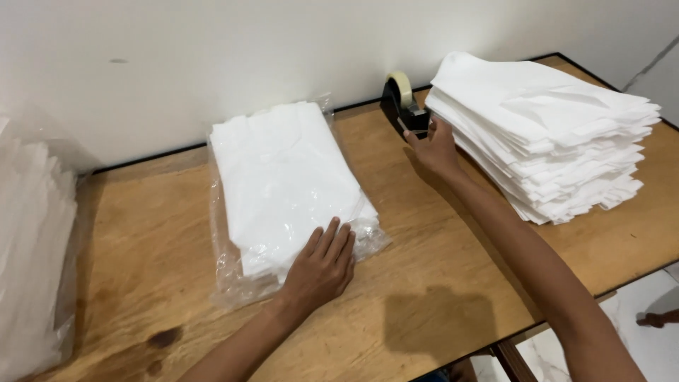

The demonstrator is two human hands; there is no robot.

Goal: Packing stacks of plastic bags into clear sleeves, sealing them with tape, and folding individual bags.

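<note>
- The left hand (322, 267) lies flat and palm-down, fingers spread and pointing toward twelve o'clock, on the near end of a clear plastic bag packed with folded white cloth pieces (286, 180). It grips nothing; the open palm seems to press the pack down, likely so that it stays put on the board.
- That bagged pack sits at about eleven o'clock from the viewer, on the pale brown wooden tabletop (424, 283). The bag's loose, crinkled mouth shows around the near end, under and beside the left hand.
- The right hand (433, 147) reaches out toward one o'clock, arm stretched long across the table. Its fingertips meet the front of a black desk tape dispenser carrying a roll of clear tape (402, 102). The fingers are drawn narrow there, as if pinching at the cutter end; whether they have hold of a tape end I cannot tell.
- The dispenser stands against the white wall (177, 64) at twelve to one o'clock, between the bagged pack and the loose pile, so either hand can get to it.
- At two o'clock rises a tall loose stack of folded white cloth pieces (544, 131), unbagged, its layers fanned a little at the near edge, just beside the right hand.
- At nine o'clock, at the table's left end, stands another pile of white goods in hazy plastic (32, 247), well apart from both hands.
</note>
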